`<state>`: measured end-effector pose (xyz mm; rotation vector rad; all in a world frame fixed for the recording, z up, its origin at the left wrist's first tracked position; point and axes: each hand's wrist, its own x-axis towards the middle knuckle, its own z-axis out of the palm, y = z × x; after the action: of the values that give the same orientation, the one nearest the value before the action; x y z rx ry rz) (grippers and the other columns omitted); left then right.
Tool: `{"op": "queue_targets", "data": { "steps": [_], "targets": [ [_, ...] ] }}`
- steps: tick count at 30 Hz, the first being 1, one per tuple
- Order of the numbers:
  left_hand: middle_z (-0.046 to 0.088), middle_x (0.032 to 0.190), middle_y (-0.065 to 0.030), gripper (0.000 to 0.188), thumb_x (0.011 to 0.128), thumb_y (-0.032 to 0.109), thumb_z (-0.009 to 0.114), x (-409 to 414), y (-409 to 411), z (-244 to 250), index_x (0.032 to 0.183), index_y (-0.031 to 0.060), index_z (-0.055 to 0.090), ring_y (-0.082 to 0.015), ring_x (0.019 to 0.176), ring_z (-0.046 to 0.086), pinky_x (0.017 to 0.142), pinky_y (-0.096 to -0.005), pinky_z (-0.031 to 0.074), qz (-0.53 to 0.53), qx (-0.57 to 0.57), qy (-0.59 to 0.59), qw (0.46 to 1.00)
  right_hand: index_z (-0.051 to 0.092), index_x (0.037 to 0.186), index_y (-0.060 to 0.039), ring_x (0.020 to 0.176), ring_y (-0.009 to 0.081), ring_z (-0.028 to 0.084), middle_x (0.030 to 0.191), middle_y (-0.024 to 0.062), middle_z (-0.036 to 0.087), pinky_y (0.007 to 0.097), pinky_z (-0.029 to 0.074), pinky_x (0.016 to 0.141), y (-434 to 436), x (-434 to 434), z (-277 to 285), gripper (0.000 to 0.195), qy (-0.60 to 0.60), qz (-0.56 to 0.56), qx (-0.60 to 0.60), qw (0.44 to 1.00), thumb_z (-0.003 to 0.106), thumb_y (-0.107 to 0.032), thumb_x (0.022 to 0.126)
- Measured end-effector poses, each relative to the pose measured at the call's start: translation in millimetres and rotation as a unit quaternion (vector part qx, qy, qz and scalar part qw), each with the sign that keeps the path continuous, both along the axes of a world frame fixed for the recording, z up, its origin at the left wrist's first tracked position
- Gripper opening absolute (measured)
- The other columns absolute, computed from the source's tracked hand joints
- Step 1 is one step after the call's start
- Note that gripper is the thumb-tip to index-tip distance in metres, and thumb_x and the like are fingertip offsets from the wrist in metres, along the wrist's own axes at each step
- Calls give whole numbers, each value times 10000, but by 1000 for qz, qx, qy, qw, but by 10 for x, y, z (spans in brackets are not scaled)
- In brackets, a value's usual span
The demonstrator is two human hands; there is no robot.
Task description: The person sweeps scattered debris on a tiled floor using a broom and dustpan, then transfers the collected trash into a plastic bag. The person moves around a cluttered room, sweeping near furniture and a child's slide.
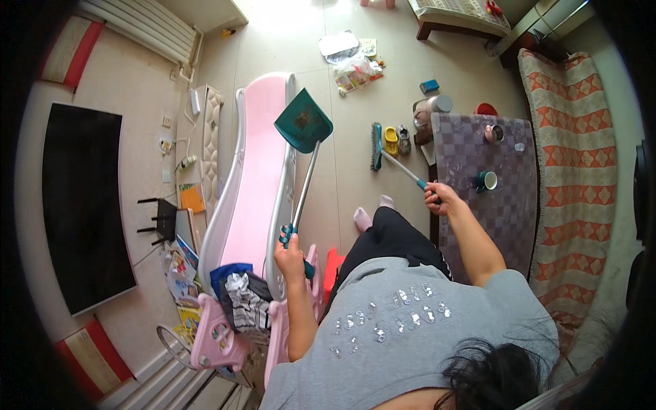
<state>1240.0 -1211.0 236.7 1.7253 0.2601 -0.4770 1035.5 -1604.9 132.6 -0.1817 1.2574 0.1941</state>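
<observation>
My left hand (290, 256) is closed round the green grip of a long-handled dustpan (306, 123). The dustpan's green scoop hangs in front of the pink slide (264, 154), with a brownish patch on its inner face. With my right hand (442, 199) I hold the handle of a green broom (377, 146). Its bristle head is low over the tiled floor, just left of a yellow clog (391, 141) and a dark shoe (404, 139). Whether the bristles touch the floor I cannot tell.
A table with a checked cover (461, 220) stands at my right, bearing a green mug (486, 181) and a pink cup (494, 133). Plastic bags and papers (353, 66) lie on the floor ahead. Clothes (246, 300) are heaped on the slide's top. A blue box (429, 86) lies beyond the table.
</observation>
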Motion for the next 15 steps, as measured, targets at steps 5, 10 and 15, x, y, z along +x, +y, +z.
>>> {"op": "queue_targets", "data": {
  "steps": [5, 10, 15],
  "targets": [
    [450, 600, 40, 198, 911, 112, 591, 561, -378, -42, 1088, 24, 585, -45, 403, 370, 378, -224, 339, 15, 16, -3, 1000, 453, 1060, -226, 415, 34, 374, 639, -39, 456, 191, 248, 339, -2, 715, 311, 214, -43, 57, -5, 997, 499, -98, 895],
    [450, 573, 37, 174, 908, 108, 594, 1277, -883, -74, 1058, 21, 599, -50, 396, 386, 368, -229, 331, -37, 80, -36, 995, 409, 837, -106, 398, 44, 374, 608, -16, 463, 200, 219, 328, -389, 1804, 53, 100, -62, 51, 47, 996, 483, -117, 904],
    [552, 689, 22, 148, 858, 106, 617, 1883, -1489, 70, 959, -1, 633, -67, 610, 496, 567, -243, 410, -94, 177, -40, 979, 410, 825, -92, 390, 53, 364, 613, 1, 469, 182, 249, 338, -1191, 2650, -185, 107, -25, 55, 56, 997, 502, -92, 879]
  ]
}}
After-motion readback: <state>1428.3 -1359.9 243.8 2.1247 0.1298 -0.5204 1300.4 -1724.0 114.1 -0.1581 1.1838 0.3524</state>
